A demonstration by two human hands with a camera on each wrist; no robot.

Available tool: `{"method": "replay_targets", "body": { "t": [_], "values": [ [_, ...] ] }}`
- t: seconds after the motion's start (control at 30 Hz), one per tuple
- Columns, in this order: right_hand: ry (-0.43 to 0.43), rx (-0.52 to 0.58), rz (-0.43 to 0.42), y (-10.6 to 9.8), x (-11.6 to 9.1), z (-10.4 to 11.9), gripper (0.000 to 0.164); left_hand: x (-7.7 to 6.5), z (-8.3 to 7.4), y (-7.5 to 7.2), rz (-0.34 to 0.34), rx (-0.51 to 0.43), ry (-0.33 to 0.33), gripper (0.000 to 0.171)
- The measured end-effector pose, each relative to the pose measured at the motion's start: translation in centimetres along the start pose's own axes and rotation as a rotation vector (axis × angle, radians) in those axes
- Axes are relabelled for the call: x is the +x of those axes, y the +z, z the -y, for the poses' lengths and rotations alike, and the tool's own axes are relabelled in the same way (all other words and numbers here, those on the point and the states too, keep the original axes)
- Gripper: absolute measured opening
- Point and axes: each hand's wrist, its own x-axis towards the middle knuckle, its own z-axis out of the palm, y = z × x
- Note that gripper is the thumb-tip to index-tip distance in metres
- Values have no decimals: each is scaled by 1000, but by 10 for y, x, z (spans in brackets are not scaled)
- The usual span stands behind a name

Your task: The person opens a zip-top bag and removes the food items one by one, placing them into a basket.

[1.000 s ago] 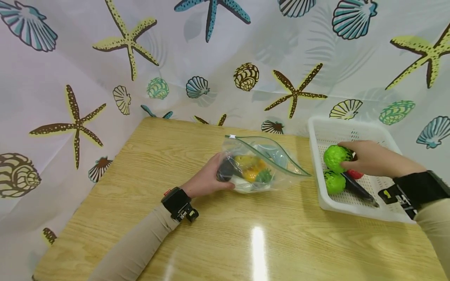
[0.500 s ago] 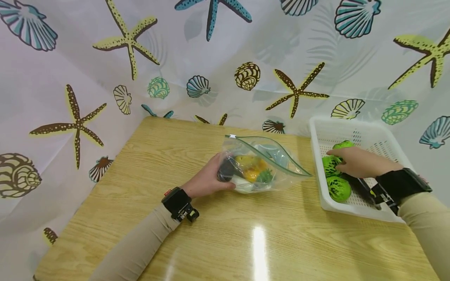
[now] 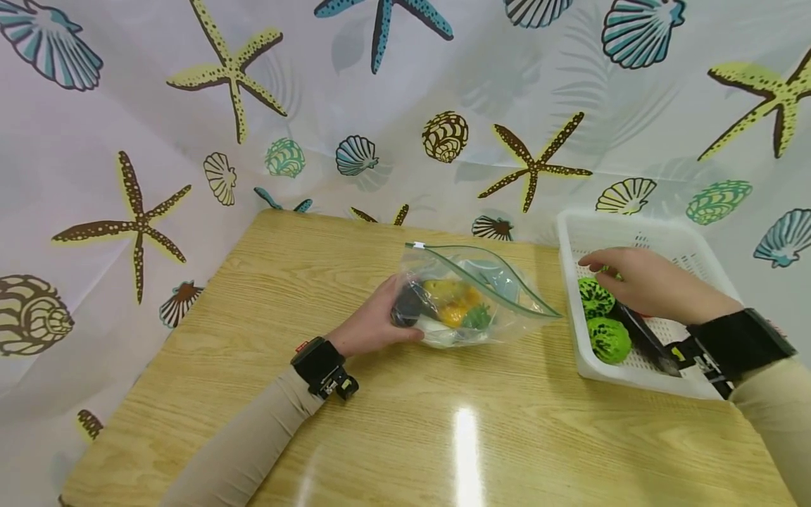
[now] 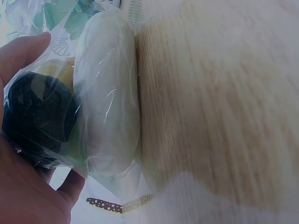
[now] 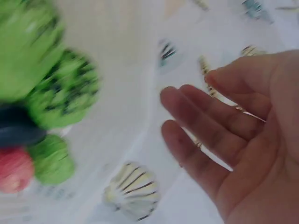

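My left hand [image 3: 370,324] grips the left end of a clear zip bag [image 3: 516,325] lying on the table, its green-edged mouth open to the right. Inside are a dark, round-ended thing [image 4: 39,112], a long white vegetable [image 4: 107,88], and yellow and orange pieces with a green leafy bit. Over the white basket [image 3: 646,386] hovers my right hand [image 3: 652,285], fingers loosely bent and nothing in them. Below it lie green bumpy fruits [image 3: 610,340], a dark eggplant [image 3: 643,338] and a red round piece [image 5: 15,170]. The hand partly hides them in the head view.
The wooden table [image 3: 393,429] meets a hanging curtain [image 3: 393,105] with starfish and shell prints at its back and left. The basket's raised walls stand at the table's right, close to the curtain.
My right hand was on a green fruit in the basket, then reached lower among them; now it is lifted and holds nothing. The green fruits have shifted. My left hand and the bag stayed still.
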Motion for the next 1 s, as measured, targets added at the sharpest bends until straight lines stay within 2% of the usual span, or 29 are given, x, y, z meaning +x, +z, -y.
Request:
{"method": "replay_targets", "body": {
  "t": [0.07,0.17,0.3,0.4,0.57,0.7,0.87,1.0],
  "values": [
    [-44,5,-51,-4,2,19,28,0,0,-1,3,-3,0,95],
    [-154,26,-125,-7,7,47,25,-1,-1,-2,3,-6,3,95],
    [-307,67,-171,-7,14,82,22,-1,-2,-3,-1,-4,-1,94],
    [-355,109,-124,-5,18,99,22,-1,-2,-3,-8,-4,1,95],
    [-345,158,3,6,27,111,25,-1,-1,-2,-10,12,-3,99],
    [-359,140,61,13,35,116,30,0,0,-1,-11,11,18,100],
    [-398,93,105,20,47,121,25,0,1,-1,-8,3,27,97],
    [-387,21,171,27,56,123,22,0,1,-1,-5,6,30,95]
  ]
}}
